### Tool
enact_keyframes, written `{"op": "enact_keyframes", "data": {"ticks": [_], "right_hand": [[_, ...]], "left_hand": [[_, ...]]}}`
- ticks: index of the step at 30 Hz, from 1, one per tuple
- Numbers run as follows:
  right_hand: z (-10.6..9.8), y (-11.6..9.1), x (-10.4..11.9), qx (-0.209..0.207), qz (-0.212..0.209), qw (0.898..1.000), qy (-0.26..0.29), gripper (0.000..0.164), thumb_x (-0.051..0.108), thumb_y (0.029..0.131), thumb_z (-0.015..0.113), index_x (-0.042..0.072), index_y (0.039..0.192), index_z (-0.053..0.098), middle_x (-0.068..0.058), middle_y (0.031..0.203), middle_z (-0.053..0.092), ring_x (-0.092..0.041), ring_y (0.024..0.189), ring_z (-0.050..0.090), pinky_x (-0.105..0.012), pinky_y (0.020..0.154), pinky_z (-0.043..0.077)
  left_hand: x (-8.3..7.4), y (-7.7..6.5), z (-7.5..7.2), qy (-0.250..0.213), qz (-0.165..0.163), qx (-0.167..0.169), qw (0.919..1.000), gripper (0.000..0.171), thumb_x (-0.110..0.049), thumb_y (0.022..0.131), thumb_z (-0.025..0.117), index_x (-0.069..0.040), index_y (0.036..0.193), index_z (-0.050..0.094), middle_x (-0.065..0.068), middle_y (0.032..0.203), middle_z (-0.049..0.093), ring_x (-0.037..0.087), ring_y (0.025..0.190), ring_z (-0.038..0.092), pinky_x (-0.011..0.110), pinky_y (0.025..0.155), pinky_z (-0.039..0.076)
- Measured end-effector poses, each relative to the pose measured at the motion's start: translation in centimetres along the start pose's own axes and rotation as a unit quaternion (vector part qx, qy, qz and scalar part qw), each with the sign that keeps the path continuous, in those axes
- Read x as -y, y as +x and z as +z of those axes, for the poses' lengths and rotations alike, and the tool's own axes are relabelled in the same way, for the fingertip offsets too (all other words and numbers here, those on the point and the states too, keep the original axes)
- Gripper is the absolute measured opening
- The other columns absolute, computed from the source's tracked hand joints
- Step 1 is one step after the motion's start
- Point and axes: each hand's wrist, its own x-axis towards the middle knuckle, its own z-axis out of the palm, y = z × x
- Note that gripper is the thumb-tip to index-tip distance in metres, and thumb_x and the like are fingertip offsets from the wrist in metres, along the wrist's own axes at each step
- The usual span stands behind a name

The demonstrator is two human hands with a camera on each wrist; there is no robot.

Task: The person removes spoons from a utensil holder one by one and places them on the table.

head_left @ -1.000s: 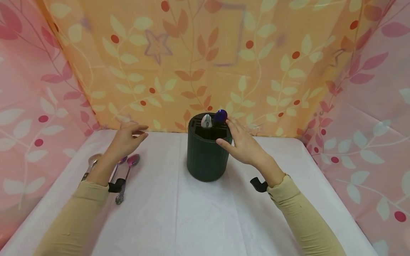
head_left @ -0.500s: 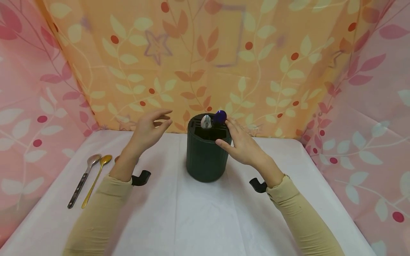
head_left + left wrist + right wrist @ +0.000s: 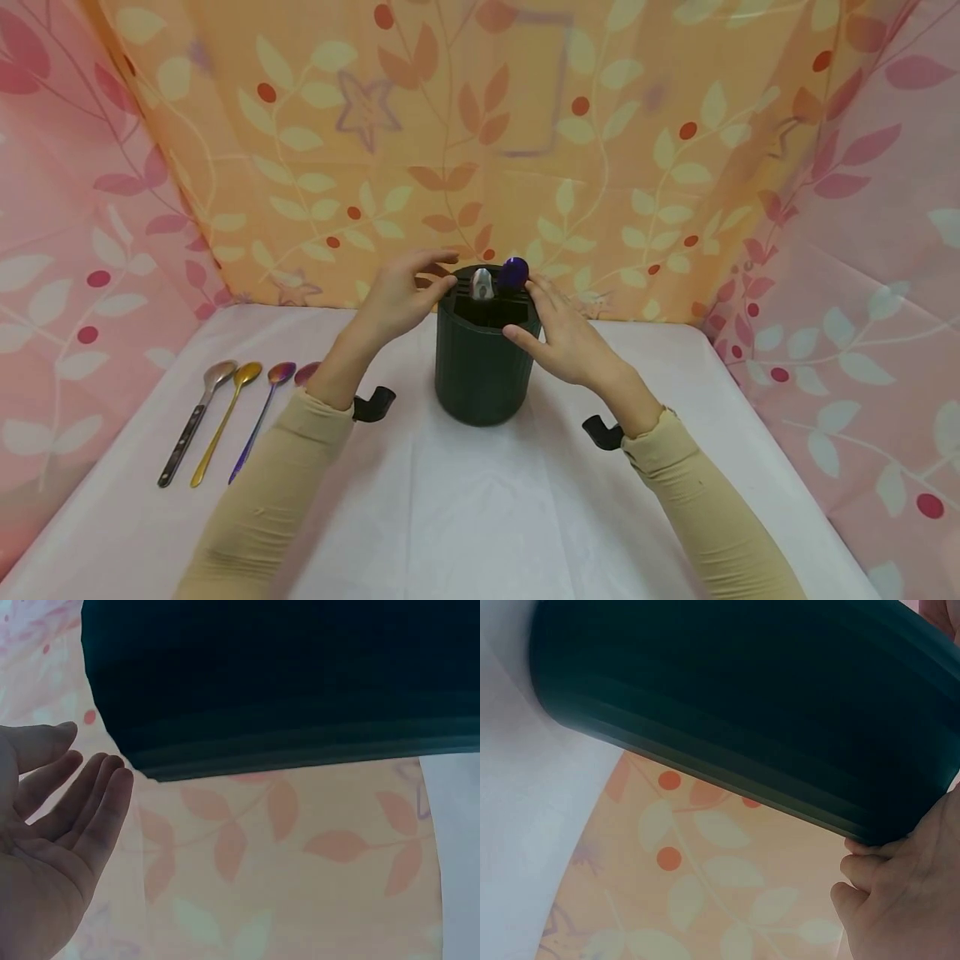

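Observation:
A dark green utensil holder (image 3: 483,367) with a slotted top stands upright on the white-covered table. Two spoon bowls show above it: a silver spoon (image 3: 482,283) and a blue-purple spoon (image 3: 513,273); their handles are hidden inside. The left hand (image 3: 405,292) is at the holder's left rim, fingers loosely bent and holding nothing; in the left wrist view, fingertips (image 3: 120,776) come close to the dark wall, and contact is unclear. The right hand (image 3: 566,337) rests on the right rim, thumb spread toward the front and fingers along the far right side.
On the table's left lie a spoon with a black handle (image 3: 183,442), a gold spoon (image 3: 223,429), a purple-blue spoon (image 3: 258,417) and a reddish spoon (image 3: 305,372), partly behind the left forearm. A yellow patterned cloth (image 3: 300,150) hangs behind; pink cloth (image 3: 885,250) flanks both sides.
The left hand has moved right, from above the spoons to the holder's left rim, uncovering most of the spoons. The right hand has stayed on the right rim.

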Motion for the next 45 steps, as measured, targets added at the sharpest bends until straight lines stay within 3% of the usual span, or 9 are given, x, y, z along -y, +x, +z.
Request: {"op": "enact_keyframes", "data": {"ticks": [7,13,26,37,45], "right_hand": [[0.0,0.2,0.1,0.001,-0.001,1.0,-0.003,0.094,0.07,0.103,0.042,0.007,0.167,0.015,-0.009,0.174,0.013,-0.03,0.159,0.016,-0.058,0.126,0.022],[-0.1,0.2,0.1,0.003,-0.001,1.0,-0.006,0.094,0.069,0.103,0.043,0.006,0.167,0.014,-0.011,0.174,0.013,-0.033,0.159,0.016,-0.058,0.126,0.02],[0.1,0.1,0.0,-0.002,-0.001,1.0,-0.007,0.093,0.069,0.103,0.042,0.007,0.167,0.016,-0.009,0.174,0.014,-0.03,0.159,0.017,-0.055,0.127,0.02],[0.2,0.1,0.0,-0.004,-0.005,1.0,-0.005,0.093,0.069,0.103,0.042,0.007,0.167,0.015,-0.008,0.174,0.014,-0.03,0.159,0.016,-0.056,0.127,0.02],[0.1,0.0,0.0,0.001,0.002,1.0,-0.002,0.094,0.07,0.103,0.041,0.007,0.167,0.014,-0.009,0.174,0.012,-0.03,0.159,0.015,-0.056,0.127,0.019]], "left_hand": [[-0.7,1.0,0.9,0.031,-0.002,0.008,0.9995,0.04,-0.004,0.098,0.072,-0.004,0.137,0.067,0.015,0.125,0.071,0.03,0.108,0.07,0.044,0.093,0.06],[-1.0,1.6,1.3,0.025,-0.031,0.022,0.999,0.035,-0.004,0.097,0.073,-0.005,0.132,0.07,0.012,0.128,0.071,0.03,0.107,0.071,0.043,0.09,0.062],[-1.1,2.6,2.3,0.029,-0.04,0.052,0.9974,0.029,-0.001,0.097,0.072,-0.003,0.126,0.073,0.013,0.124,0.072,0.028,0.11,0.07,0.041,0.096,0.058],[-1.0,2.5,2.4,-0.019,-0.067,0.048,0.9964,0.028,0.001,0.097,0.071,-0.003,0.124,0.075,0.012,0.125,0.071,0.029,0.106,0.071,0.041,0.092,0.06],[-1.0,2.0,2.0,-0.082,-0.09,0.041,0.9917,0.027,0.001,0.097,0.071,-0.005,0.122,0.076,0.01,0.125,0.071,0.026,0.099,0.071,0.031,0.081,0.06]]}}
